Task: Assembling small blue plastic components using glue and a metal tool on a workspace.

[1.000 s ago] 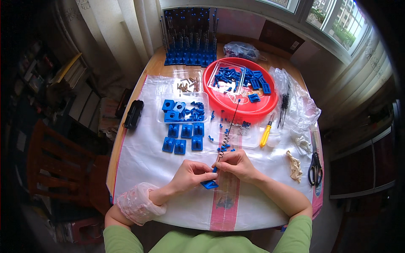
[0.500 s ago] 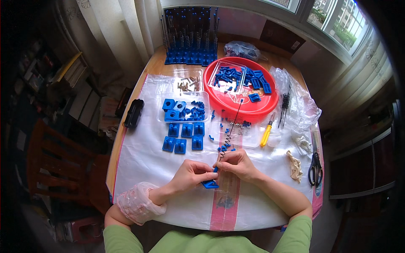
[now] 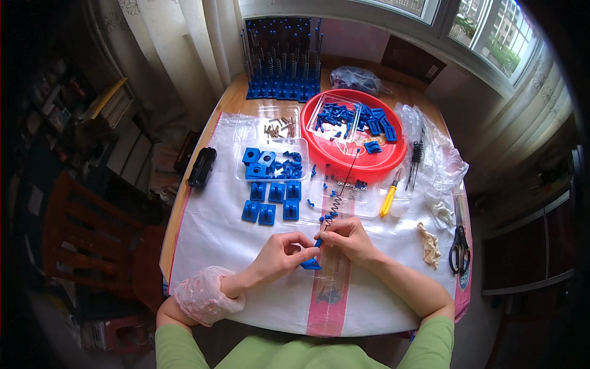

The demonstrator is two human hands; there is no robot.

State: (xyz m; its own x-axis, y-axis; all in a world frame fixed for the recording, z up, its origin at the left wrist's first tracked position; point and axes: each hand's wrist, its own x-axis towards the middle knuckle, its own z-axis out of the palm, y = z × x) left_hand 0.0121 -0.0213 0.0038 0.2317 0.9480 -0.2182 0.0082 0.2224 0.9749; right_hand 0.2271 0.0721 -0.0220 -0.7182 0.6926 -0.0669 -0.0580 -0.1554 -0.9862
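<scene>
Close to the table's near side, my left hand pinches a small blue plastic part with a flat base, thumb and fingers around its upright stem. My right hand is closed at the top of that stem, on the lower end of a thin black coil-spring wire. The wire slants up and away over a clear tray and ends in a small tip near the red basin. My fingertips hide just how wire and stem meet.
Several blue bases stand left of my hands, below a clear tray of blue parts. Farther off are a red basin and a rack of finished-looking spring pieces. A yellow-handled screwdriver and black scissors lie to the right.
The whole view has shifted slightly. Both hands keep their grip at nearly the same place, and my left fingers have moved a little on the blue part.
</scene>
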